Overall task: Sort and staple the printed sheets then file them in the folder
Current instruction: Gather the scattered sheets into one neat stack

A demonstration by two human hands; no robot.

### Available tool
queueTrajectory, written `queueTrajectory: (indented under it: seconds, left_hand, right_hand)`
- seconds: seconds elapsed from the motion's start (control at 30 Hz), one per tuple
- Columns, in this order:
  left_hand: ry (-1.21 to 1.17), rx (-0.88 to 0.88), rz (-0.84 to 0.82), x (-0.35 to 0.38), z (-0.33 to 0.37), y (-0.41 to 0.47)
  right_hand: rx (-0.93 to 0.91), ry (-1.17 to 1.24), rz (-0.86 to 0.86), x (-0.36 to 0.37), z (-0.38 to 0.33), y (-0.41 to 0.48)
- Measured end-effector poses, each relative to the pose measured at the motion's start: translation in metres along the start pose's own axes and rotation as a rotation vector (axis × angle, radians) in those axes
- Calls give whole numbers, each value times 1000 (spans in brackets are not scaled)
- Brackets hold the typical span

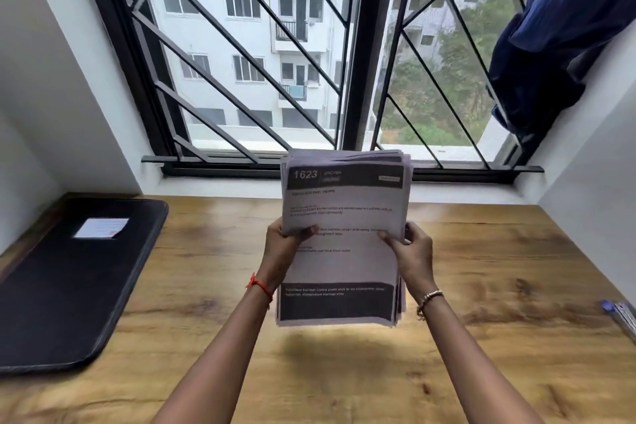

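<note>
paper stack (pixel 344 203) btw both hands (pixel 284 246) (pixel 413 249)

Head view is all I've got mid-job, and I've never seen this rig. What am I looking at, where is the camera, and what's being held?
There is no machine here: a person works with two bare hands. The single picture comes from a wide-angle camera worn on the head, looking forward and down, so both arms reach in from the bottom. The left hand and right hand each grip one side of a stack of printed sheets, held up above the wooden desk. The top page is headed 1623. A black folder lies flat on the desk at the left, with a white label on it. At the right edge is a blurred bluish object, too unclear to name. Behind the desk is a barred window.
</note>
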State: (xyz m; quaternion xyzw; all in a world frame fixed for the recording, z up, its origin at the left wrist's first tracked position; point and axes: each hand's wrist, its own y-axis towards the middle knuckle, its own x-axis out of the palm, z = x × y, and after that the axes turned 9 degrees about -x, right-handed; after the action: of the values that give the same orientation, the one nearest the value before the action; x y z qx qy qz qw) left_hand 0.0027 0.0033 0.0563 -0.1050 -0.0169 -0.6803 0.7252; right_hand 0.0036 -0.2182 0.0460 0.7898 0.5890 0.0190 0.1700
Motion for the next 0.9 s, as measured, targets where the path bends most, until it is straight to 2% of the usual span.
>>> queueTrajectory:
  seconds: [0.17, 0.37, 0.43, 0.6, 0.73, 0.9]
  left_hand:
    - [37, -230, 43, -22, -1, 10]
    - [174, -428, 10, -66, -60, 1]
    - [234, -423, -24, -71, -78, -10]
    - [323, -276, -18, -71, -102, -25]
    - [287, -262, 34, -67, -113, -31]
    - [369, -191, 119, -60, -121, -29]
  right_hand:
    - [101, -74, 45, 27, 12, -13]
    - [287, -229, 17, 55, 61, -43]
    - [299, -291, -6, 57, 67, -51]
    - [271, -390, -96, 47, 73, -63]
    - [287, -427, -26, 39, 79, -67]
    - [228, -447, 22, 28, 74, -59]
